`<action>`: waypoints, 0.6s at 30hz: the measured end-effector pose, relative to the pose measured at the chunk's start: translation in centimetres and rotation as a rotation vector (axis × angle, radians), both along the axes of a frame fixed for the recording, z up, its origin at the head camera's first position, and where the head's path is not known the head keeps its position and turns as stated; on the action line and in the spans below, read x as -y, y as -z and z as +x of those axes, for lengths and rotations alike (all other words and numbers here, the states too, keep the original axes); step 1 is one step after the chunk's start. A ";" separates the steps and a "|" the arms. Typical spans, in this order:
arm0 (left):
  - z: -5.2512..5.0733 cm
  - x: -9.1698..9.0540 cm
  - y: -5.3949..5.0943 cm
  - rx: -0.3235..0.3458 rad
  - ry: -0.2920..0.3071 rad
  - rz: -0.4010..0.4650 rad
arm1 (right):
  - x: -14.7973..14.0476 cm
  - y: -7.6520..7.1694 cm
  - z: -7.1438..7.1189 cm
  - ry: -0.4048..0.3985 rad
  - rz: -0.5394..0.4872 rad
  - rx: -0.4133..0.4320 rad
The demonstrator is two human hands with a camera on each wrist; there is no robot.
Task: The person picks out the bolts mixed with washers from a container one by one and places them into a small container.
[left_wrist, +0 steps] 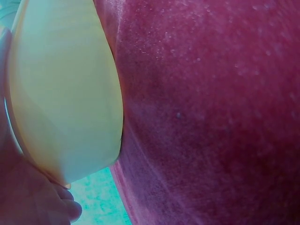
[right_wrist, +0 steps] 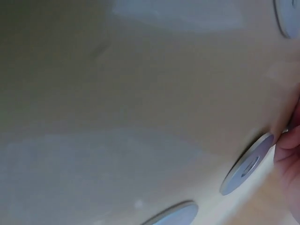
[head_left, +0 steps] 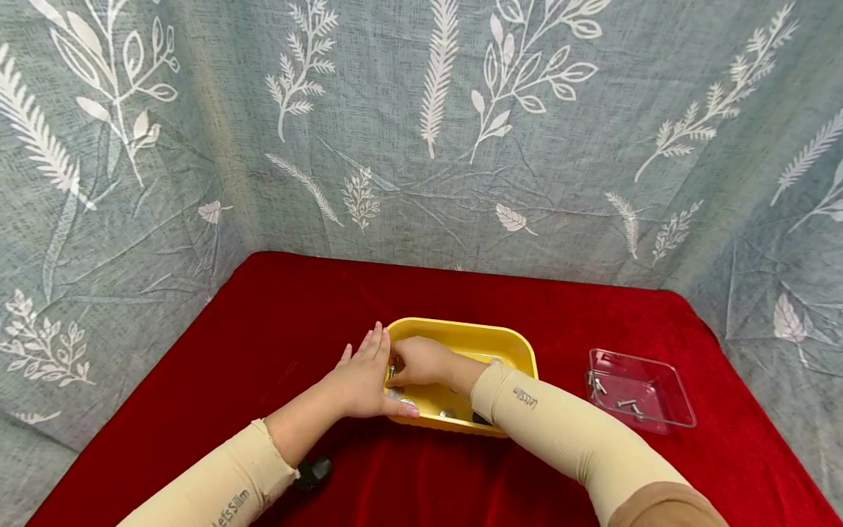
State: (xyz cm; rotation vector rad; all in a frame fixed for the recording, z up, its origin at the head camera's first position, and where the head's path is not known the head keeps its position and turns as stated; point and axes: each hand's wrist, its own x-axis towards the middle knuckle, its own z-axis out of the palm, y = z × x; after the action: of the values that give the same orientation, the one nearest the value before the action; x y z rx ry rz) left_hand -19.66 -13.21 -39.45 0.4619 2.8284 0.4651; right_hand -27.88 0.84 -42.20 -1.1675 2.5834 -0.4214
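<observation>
A yellow plastic tub (head_left: 461, 333) stands on the red cloth in the head view. At its left end my left hand (head_left: 361, 377) rests with straight fingers along the outside and the thumb over the near rim. Inside, my right hand (head_left: 421, 361) is bent toward the left wall, thumb and fingertips around a small silver bolt (head_left: 392, 371), partly hidden. The right wrist view has flat round metal washers (right_wrist: 247, 166) on the tub floor, one close to the fingertips. In the left wrist view the tub's outer wall (left_wrist: 65, 93) fills the left side.
To the right sits a clear plastic box (head_left: 648, 362) with several metal bolts (head_left: 627, 403) in it. A black object (head_left: 314, 472) lies beside the left sleeve. Red cloth (head_left: 316, 293) covers the table, and a patterned grey curtain (head_left: 395, 146) hangs behind it.
</observation>
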 end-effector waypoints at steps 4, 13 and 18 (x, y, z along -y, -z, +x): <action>0.0 0.0 0.1 -0.008 -0.001 0.000 | -0.3 0.0 -0.3 -0.042 -0.031 0.038; 0.1 0.1 0.2 -0.019 0.003 -0.001 | -1.3 -0.1 -1.2 -0.123 -0.120 0.136; 0.0 0.1 0.3 -0.014 0.006 -0.001 | -1.8 -0.5 -1.6 -0.112 -0.120 0.169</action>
State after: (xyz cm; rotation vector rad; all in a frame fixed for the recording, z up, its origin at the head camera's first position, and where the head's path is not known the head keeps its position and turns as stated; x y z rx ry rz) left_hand -19.62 -13.34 -39.71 0.4757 2.8396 0.4615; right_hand -29.50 2.65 -41.72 -1.2512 2.3645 -0.6283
